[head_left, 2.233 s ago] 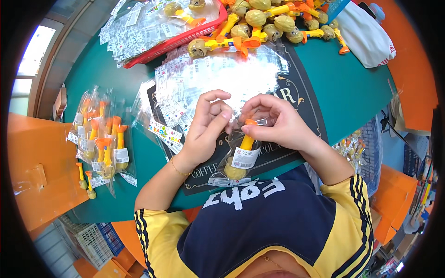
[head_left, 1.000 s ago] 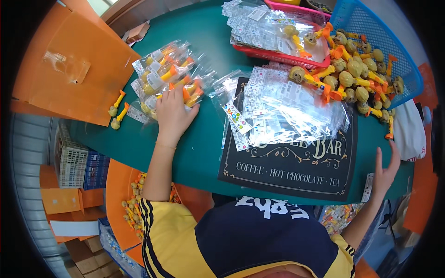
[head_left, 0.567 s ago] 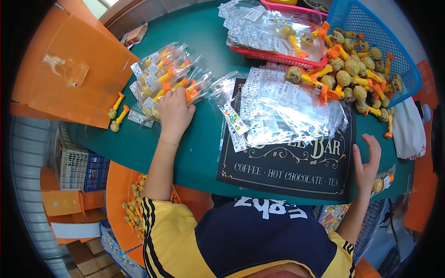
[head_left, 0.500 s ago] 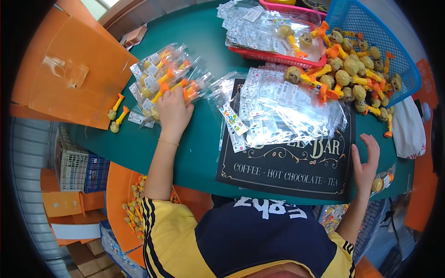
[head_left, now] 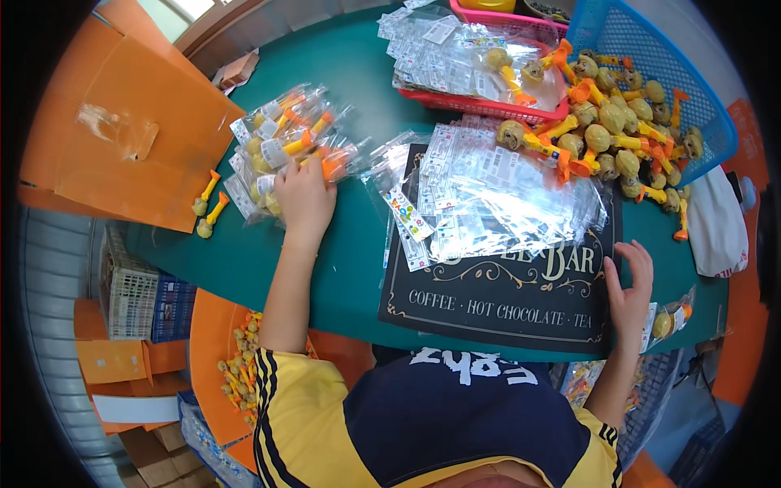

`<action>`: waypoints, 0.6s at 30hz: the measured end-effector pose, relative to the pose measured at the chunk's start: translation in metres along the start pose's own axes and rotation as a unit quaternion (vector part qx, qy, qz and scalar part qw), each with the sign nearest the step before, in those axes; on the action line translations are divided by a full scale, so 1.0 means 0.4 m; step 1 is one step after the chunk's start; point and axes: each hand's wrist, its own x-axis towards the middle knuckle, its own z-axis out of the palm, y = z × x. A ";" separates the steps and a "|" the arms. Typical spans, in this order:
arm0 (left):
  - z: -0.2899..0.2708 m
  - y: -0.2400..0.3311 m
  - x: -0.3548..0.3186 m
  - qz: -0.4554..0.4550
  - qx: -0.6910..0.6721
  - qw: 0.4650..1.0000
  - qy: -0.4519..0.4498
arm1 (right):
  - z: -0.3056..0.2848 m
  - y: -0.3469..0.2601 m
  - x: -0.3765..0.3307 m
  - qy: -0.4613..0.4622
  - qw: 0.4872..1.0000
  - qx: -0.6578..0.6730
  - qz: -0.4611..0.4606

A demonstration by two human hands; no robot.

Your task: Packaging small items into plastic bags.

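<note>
On the left of the green table lies a heap of clear bags [head_left: 264,134], each with a yellow-and-orange toy with a tan round head. My left hand [head_left: 307,199] rests at the heap's near edge, its fingers curled around a bagged toy [head_left: 298,145]; the fingertips are partly hidden. Over the right edge of a black printed mat [head_left: 496,313], my right hand [head_left: 630,286] holds nothing, its thumb and fingers apart. Flat clear bags with printed cards [head_left: 488,191] are spread on the mat between my hands.
A blue basket [head_left: 700,122] lies tipped at the right, loose toys [head_left: 614,118] spilling from it. Behind the flat bags is a red tray [head_left: 455,104] with more bags. An orange box [head_left: 122,122] stands left, two loose toys [head_left: 213,213] beside it. One bagged toy [head_left: 663,324] lies near my right hand.
My right hand has shifted slightly left, onto the mat's edge. My left hand stays at the heap, its fingers slightly moved, and the bagged toys there have shifted a little.
</note>
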 end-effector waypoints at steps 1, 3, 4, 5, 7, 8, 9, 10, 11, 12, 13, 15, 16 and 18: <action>-0.013 0.009 -0.010 0.000 -0.008 1.000 0.007 | -0.002 0.000 -0.001 -0.011 1.000 -0.002 0.002; -0.060 0.069 -0.019 0.032 -0.054 0.998 0.020 | -0.005 0.007 -0.010 0.000 1.000 -0.009 0.016; -0.093 0.105 -0.027 0.052 -0.094 0.994 0.030 | -0.010 0.010 -0.013 0.005 1.000 -0.009 0.020; -0.126 0.142 -0.041 0.056 -0.096 0.993 0.026 | -0.011 0.010 -0.013 0.003 1.000 -0.011 0.026; -0.167 0.227 -0.063 0.160 -0.157 0.973 0.058 | -0.010 0.004 -0.001 0.009 1.000 0.021 0.018; -0.170 0.270 -0.066 0.165 -0.167 0.971 0.054 | -0.004 0.000 0.008 0.012 1.000 0.027 0.007; -0.171 0.315 -0.066 0.216 -0.197 0.956 0.036 | 0.001 -0.009 0.018 0.007 1.000 0.028 -0.008; -0.169 0.353 -0.068 0.267 -0.227 0.936 0.018 | 0.005 -0.021 0.026 0.002 0.999 0.029 -0.021; -0.155 0.381 -0.068 0.275 -0.235 0.932 0.016 | 0.010 -0.034 0.036 -0.004 0.999 0.033 -0.035; -0.131 0.411 -0.063 0.297 -0.237 0.925 0.002 | 0.011 -0.048 0.042 -0.008 0.998 0.035 -0.047; -0.116 0.434 -0.060 0.319 -0.237 0.917 -0.012 | 0.012 -0.059 0.044 -0.009 0.998 0.040 -0.050; -0.102 0.462 -0.046 0.325 -0.232 0.917 0.007 | 0.013 -0.067 0.043 -0.012 0.998 0.037 -0.047; -0.096 0.469 -0.040 0.317 -0.217 0.923 0.025 | 0.011 -0.067 0.040 -0.016 0.998 0.038 -0.044; -0.104 0.464 -0.035 0.335 -0.188 0.923 0.018 | 0.005 -0.059 0.031 -0.012 0.998 0.041 -0.034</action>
